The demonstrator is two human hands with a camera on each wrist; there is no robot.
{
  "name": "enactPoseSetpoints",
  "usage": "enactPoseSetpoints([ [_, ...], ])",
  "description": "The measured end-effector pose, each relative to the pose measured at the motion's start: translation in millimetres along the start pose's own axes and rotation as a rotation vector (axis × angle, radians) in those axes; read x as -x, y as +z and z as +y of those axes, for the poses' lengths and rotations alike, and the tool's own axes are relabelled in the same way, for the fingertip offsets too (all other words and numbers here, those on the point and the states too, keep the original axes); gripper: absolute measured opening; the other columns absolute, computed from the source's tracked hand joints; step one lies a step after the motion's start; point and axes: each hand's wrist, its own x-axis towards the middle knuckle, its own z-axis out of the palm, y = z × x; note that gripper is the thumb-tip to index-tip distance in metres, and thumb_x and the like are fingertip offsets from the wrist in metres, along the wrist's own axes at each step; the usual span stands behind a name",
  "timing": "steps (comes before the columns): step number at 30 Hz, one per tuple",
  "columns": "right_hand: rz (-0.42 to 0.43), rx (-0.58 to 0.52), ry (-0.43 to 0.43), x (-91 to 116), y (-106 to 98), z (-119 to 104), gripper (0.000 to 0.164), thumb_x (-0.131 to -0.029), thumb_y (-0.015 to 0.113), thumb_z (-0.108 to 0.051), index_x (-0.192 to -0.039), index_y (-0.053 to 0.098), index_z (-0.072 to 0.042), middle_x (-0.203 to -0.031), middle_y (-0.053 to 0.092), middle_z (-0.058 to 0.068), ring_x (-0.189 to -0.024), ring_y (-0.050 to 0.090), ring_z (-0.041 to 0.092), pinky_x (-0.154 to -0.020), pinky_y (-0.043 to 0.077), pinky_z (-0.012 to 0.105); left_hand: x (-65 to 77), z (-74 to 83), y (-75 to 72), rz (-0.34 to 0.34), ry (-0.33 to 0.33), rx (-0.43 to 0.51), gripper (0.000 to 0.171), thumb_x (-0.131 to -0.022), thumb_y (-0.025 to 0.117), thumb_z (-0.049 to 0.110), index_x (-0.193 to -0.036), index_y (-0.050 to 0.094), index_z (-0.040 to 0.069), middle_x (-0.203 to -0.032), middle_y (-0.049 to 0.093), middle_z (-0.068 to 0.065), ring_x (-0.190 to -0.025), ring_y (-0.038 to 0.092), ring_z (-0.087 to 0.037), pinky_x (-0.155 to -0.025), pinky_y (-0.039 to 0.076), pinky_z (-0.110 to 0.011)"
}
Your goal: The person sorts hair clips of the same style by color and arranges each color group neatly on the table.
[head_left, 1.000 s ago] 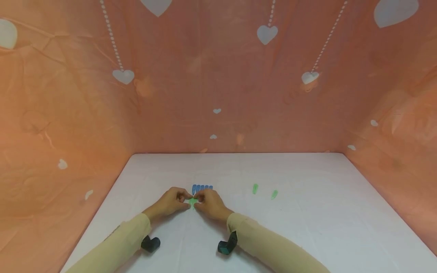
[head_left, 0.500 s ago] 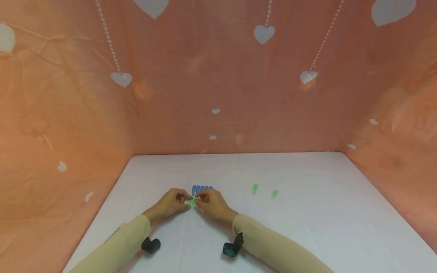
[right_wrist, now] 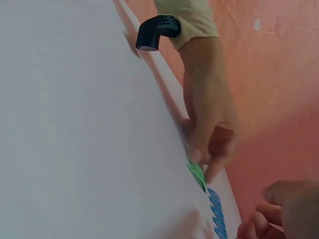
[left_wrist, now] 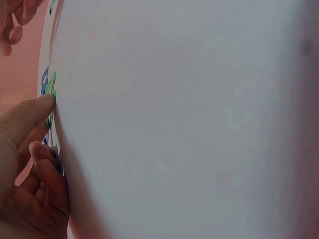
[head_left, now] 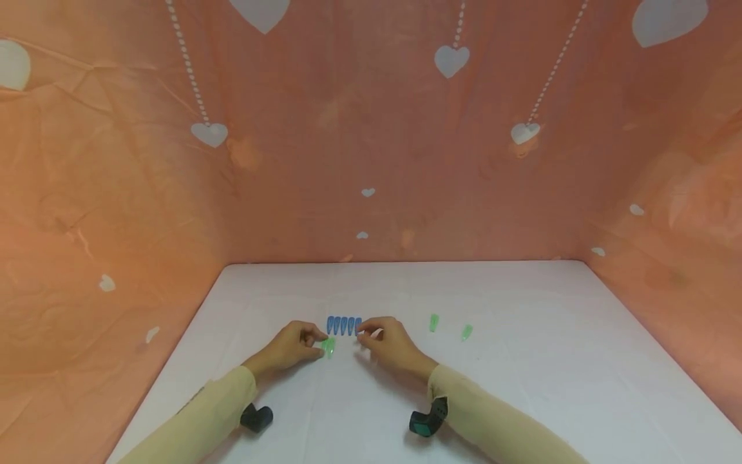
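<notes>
A small side-by-side group of green snap hair clips point(head_left: 330, 347) lies on the white table. My left hand point(head_left: 292, 343) holds the group at its left side, thumb at the near end and index finger at the far end; in the left wrist view the thumb point(left_wrist: 37, 110) touches a green clip. Just behind is a row of several blue snap hair clips point(head_left: 344, 325). My right hand point(head_left: 390, 341) is beside the row's right end, its fingers loosely bent with nothing visible between them, overlapping the last blue clip in the head view.
Two single green hair clips lie apart to the right, one upright in view point(head_left: 433, 323) and one slanted point(head_left: 467, 332). Orange cloth walls point(head_left: 400, 161) with white hearts enclose the table point(head_left: 522, 386) at the back and sides. Each wrist wears a dark camera point(head_left: 256, 417).
My right hand has let go of the green clips and moved right, uncovering them and the blue row. My left hand has stayed in place at the green clips.
</notes>
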Motion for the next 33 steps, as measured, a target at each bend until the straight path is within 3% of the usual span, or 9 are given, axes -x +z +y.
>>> enactPoseSetpoints([
  [12,0.095,0.084,0.044,17.0,-46.3,16.3,0.022,-0.097,0.065,-0.014,-0.114,0.072,-0.001,-0.105,0.07,0.012,-0.062,0.055,0.013,-0.051,0.047,0.025,-1.4,-0.9,3.7,0.004,-0.016,0.001,0.028,-0.083,0.079,0.007,-0.11,0.074,-0.001,-0.074,0.048,0.0,-0.072,0.045,-0.014,-0.062,0.037,-0.022],
  [18,0.131,0.106,0.03,21.3,-63.5,27.3,0.021,-0.097,0.064,-0.011,-0.112,0.072,0.002,-0.104,0.071,0.017,-0.059,0.057,0.013,-0.05,0.048,0.024,-0.1,0.5,2.8,0.01,-0.008,-0.021,0.028,-0.083,0.079,0.008,-0.11,0.074,0.0,-0.075,0.049,0.0,-0.072,0.045,-0.013,-0.062,0.037,-0.021],
  [23,0.154,0.121,0.055,24.1,-77.4,34.4,0.022,-0.097,0.064,-0.01,-0.112,0.072,0.003,-0.102,0.071,0.017,-0.058,0.056,0.013,-0.05,0.046,0.024,2.8,0.8,3.5,0.002,-0.035,-0.021,0.028,-0.084,0.078,0.008,-0.111,0.074,0.0,-0.075,0.048,0.0,-0.073,0.045,-0.013,-0.063,0.037,-0.021],
  [33,0.204,0.129,0.094,24.5,-111.0,48.1,0.024,-0.097,0.062,-0.008,-0.114,0.069,0.007,-0.101,0.07,0.02,-0.06,0.061,0.018,-0.052,0.046,0.023,2.9,1.7,0.1,0.011,-0.023,-0.014,0.028,-0.084,0.078,0.008,-0.111,0.074,0.0,-0.076,0.048,0.0,-0.073,0.045,-0.013,-0.063,0.036,-0.022],
])
